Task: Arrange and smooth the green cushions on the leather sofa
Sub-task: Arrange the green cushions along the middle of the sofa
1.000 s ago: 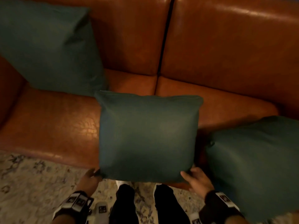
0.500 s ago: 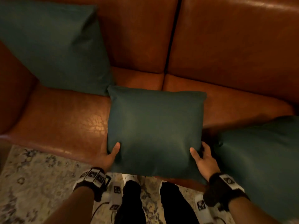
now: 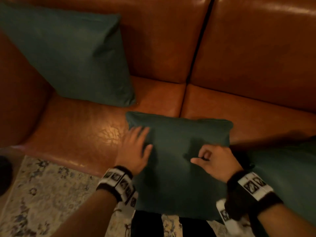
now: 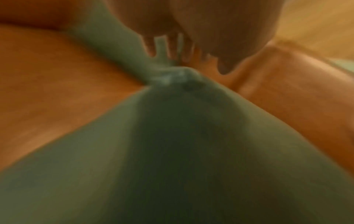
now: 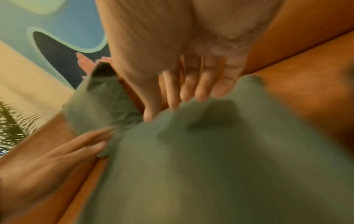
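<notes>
A green middle cushion (image 3: 179, 177) lies flat on the brown leather sofa seat (image 3: 77, 134), its near edge hanging over the front. My left hand (image 3: 136, 146) rests flat on the cushion's left part with its fingers spread. My right hand (image 3: 212, 159) presses its fingertips into the cushion's right part, thumb out to the left. In the right wrist view the right fingers (image 5: 191, 84) touch the cushion fabric (image 5: 210, 166). The blurred left wrist view shows the left fingers (image 4: 151, 44) above a cushion corner (image 4: 172, 75). Another green cushion (image 3: 71, 53) leans upright in the sofa's left corner.
A third green cushion (image 3: 287, 177) sits at the right, close to my right wrist. A patterned rug (image 3: 42, 194) covers the floor before the sofa. My dark-trousered legs (image 3: 147, 224) stand under the cushion's near edge. A dark seam (image 3: 200, 40) splits the backrest.
Both hands left the cushion's near side edges and moved up onto its top face. The cushion now lies lower and flatter on the seat.
</notes>
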The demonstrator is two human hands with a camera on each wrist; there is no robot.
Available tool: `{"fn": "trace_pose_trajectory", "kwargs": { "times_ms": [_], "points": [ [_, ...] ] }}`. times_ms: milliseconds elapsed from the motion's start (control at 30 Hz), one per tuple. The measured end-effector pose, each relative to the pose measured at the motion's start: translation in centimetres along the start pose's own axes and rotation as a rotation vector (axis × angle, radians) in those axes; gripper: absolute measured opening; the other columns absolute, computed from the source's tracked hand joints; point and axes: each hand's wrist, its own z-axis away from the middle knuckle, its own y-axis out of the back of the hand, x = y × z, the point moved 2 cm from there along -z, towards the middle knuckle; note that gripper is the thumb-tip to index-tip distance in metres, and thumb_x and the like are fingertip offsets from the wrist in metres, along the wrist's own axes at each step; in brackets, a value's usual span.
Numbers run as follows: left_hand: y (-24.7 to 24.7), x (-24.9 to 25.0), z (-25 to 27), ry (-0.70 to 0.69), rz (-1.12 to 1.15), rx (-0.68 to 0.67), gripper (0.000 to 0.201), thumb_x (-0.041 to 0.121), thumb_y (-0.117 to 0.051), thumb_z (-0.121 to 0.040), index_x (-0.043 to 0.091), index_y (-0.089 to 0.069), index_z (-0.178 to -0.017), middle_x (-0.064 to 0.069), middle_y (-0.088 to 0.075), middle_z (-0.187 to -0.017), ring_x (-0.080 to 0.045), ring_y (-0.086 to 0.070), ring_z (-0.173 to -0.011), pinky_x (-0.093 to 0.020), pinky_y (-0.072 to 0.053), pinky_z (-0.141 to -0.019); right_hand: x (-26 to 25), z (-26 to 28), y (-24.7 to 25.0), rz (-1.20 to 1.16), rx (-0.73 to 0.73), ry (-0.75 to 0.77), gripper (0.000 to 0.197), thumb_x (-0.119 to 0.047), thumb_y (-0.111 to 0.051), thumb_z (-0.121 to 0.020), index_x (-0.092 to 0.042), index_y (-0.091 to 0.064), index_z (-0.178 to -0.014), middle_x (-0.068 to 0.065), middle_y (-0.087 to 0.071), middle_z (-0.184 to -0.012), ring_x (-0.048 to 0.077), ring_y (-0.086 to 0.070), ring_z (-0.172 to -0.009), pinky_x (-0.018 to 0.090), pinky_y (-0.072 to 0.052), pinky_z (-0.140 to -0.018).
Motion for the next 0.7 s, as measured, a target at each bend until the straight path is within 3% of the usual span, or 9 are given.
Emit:
{"fn": "trace_pose_trajectory", "kwargs": {
  "times_ms": [67,133,267,333,400,467,533,600,700],
  "points": [
    [-1.2,2.4,-3.2,-0.343,-0.166,-0.172,0.057,0.054,-0.029,-0.094,0.037,-0.021,-0.148,0.003,-0.028,-0.155,-0.026,-0.019,-0.145,-0.053,-0.017,-0.115,-1.7,-2.7,-1.0,0.123,-0.2,-0.087,0.036,-0.056,-0.078,-0.065,-0.027,-0.057,-0.063,-0.012,-0.061,-0.072,0.011,-0.06,-0.076,0.028,-0.05,-0.072],
    [-2.6,1.8,-5.4,-0.478,-0.296,-0.327,0.058,0.062,-0.02,-0.093,0.045,-0.008,-0.148,0.008,-0.014,-0.16,-0.026,-0.005,-0.148,-0.057,-0.005,-0.116,-2.4,-4.2,-1.9,0.259,-0.276,-0.163,0.037,-0.057,-0.076,-0.068,-0.027,-0.055,-0.063,-0.008,-0.062,-0.085,0.017,-0.061,-0.088,0.032,-0.052,-0.079],
    [-3.6,-6.2,-9.1,0.175,-0.125,-0.407,0.063,0.073,-0.011,-0.086,0.054,0.005,-0.144,0.01,0.018,-0.159,-0.03,0.02,-0.145,-0.057,0.008,-0.116,-2.3,-5.5,-2.7,0.259,-0.233,-0.281,0.038,-0.058,-0.073,-0.072,-0.025,-0.056,-0.066,-0.006,-0.059,-0.085,0.017,-0.059,-0.084,0.036,-0.052,-0.078],
    [-3.9,-8.9,-9.7,0.356,-0.029,-0.398,0.07,0.079,-0.016,-0.082,0.054,0.007,-0.143,0.007,0.024,-0.157,-0.032,0.02,-0.144,-0.054,0.008,-0.116,-2.6,-6.1,-3.1,0.254,-0.234,-0.299,0.039,-0.059,-0.075,-0.069,-0.025,-0.058,-0.065,-0.008,-0.059,-0.081,0.016,-0.059,-0.082,0.034,-0.052,-0.077],
    [-3.7,-10.0,-10.0,0.568,0.169,-0.341,0.081,0.083,-0.02,-0.078,0.048,0.003,-0.146,-0.004,0.013,-0.16,-0.035,0.005,-0.146,-0.052,-0.003,-0.118,-2.7,-6.6,-3.3,0.268,-0.27,-0.316,0.039,-0.06,-0.077,-0.066,-0.024,-0.06,-0.065,-0.007,-0.061,-0.079,0.017,-0.061,-0.083,0.033,-0.052,-0.079],
    [-4.1,-11.4,-10.5,0.874,0.553,-0.217,0.091,0.084,-0.025,-0.075,0.031,-0.021,-0.148,-0.011,-0.022,-0.157,-0.036,-0.027,-0.14,-0.051,-0.025,-0.114,-2.3,-6.9,-3.4,0.289,-0.317,-0.332,0.039,-0.059,-0.077,-0.066,-0.023,-0.062,-0.064,-0.007,-0.063,-0.076,0.017,-0.062,-0.083,0.03,-0.052,-0.08],
    [-4.4,-12.2,-10.8,0.951,0.759,-0.243,0.085,0.084,-0.031,-0.075,0.021,-0.055,-0.127,-0.01,-0.058,-0.126,-0.033,-0.054,-0.115,-0.046,-0.043,-0.1,-1.8,-6.7,-3.6,0.278,-0.306,-0.344,0.04,-0.059,-0.079,-0.063,-0.024,-0.059,-0.059,-0.009,-0.059,-0.073,0.016,-0.06,-0.08,0.031,-0.051,-0.079],
    [-3.7,-12.8,-11.2,0.87,0.815,-0.258,0.077,0.083,-0.041,-0.072,0.019,-0.067,-0.106,-0.007,-0.068,-0.108,-0.031,-0.062,-0.101,-0.043,-0.05,-0.092,-1.5,-6.5,-3.8,0.25,-0.28,-0.36,0.042,-0.06,-0.08,-0.06,-0.024,-0.057,-0.057,-0.01,-0.057,-0.073,0.016,-0.058,-0.079,0.033,-0.052,-0.078],
    [-2.8,-14.8,-11.3,0.907,0.812,-0.154,0.03,0.03,-0.056,-0.092,0.008,-0.065,-0.111,-0.006,-0.066,-0.106,-0.027,-0.064,-0.101,-0.028,-0.052,-0.071,-1.4,-6.3,-3.9,0.224,-0.27,-0.401,0.042,-0.06,-0.081,-0.058,-0.024,-0.059,-0.059,-0.01,-0.059,-0.073,0.014,-0.059,-0.077,0.033,-0.053,-0.077]
  ]
}}
